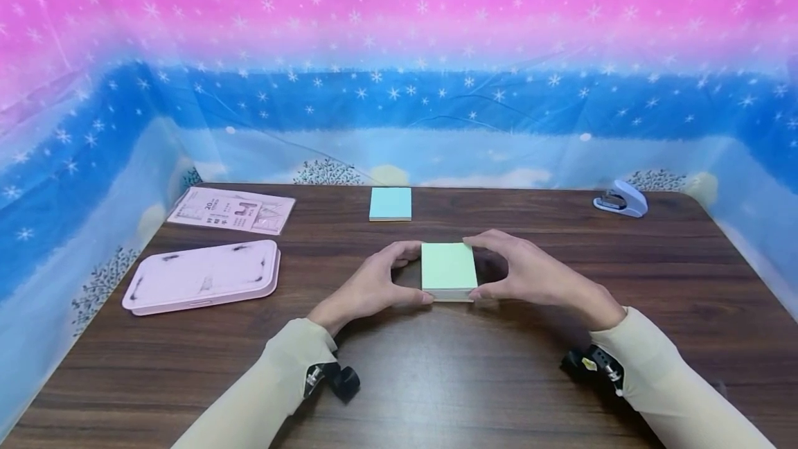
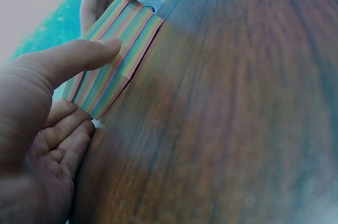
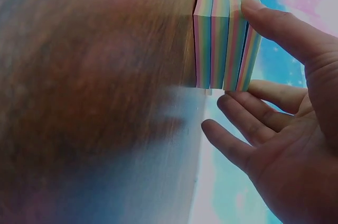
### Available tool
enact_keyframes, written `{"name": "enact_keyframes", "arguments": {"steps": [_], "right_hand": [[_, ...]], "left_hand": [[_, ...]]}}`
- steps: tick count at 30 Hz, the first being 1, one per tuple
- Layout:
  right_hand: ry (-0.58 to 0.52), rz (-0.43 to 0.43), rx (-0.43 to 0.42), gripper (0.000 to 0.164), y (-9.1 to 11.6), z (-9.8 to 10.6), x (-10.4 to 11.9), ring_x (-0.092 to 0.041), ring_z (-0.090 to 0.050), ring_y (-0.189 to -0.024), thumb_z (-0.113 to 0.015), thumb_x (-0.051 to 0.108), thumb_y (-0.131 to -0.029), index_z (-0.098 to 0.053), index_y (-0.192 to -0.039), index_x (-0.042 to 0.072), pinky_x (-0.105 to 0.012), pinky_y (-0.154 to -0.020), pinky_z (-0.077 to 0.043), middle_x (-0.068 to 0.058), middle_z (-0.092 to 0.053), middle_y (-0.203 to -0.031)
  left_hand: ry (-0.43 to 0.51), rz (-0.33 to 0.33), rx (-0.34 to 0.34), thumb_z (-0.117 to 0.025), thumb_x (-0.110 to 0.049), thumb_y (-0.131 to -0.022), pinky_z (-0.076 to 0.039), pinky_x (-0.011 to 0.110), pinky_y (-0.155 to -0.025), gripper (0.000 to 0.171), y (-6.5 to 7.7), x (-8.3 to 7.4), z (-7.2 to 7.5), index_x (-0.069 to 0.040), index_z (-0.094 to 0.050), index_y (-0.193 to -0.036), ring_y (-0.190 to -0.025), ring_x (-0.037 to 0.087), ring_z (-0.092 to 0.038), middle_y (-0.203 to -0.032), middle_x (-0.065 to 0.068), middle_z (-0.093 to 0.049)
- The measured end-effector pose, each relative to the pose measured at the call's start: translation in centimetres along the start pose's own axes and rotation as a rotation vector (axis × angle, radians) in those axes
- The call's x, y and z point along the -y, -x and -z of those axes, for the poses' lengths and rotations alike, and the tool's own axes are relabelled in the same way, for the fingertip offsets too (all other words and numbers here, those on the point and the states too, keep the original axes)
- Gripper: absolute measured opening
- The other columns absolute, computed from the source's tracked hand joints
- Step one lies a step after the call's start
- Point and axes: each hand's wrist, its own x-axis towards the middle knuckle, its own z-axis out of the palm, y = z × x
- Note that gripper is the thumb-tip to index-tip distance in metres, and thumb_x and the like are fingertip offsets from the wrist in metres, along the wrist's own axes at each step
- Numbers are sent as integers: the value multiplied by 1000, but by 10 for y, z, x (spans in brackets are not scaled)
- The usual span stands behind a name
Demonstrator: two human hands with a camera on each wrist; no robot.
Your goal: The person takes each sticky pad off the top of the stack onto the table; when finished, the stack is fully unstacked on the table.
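A stack of sticky note pads (image 1: 449,266) with a light green top sits in front of me at mid-table. Its sides (image 3: 219,49) show pink, yellow, green and blue stripes, with several pads piled evenly. My left hand (image 1: 368,283) holds the stack's left end, thumb (image 2: 108,49) against the near side and fingers toward the far corner. From the right, my right hand (image 1: 530,269) grips the other end between a thumb at the near corner and fingertips at the far corner. In the right wrist view its lower fingers (image 3: 227,142) are extended, apart from the pads.
Behind the stack lies a light blue sticky note pad (image 1: 391,204). A white stapler (image 1: 622,199) stands at the back right. On the left are a pink pencil case (image 1: 202,276) with dark scuffs and a pink printed packet (image 1: 233,210). Patterned cloth (image 1: 436,102) hangs around the wooden table.
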Motion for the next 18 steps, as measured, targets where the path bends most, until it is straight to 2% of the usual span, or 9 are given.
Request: {"name": "enact_keyframes", "arguments": {"steps": [18], "right_hand": [[-27, 11, -39, 84, 0, 4, 3, -35, -52, -139, -92, 33, -84, -54, -155, 7, -64, -107, -48, -11, -55, -151]], "left_hand": [[-5, -4, 7, -93, -30, -83, -41, 43, -118, 91, 0, 0, 0, -13, -46, -160, -142, 26, -50, -156, 5, -53]]}}
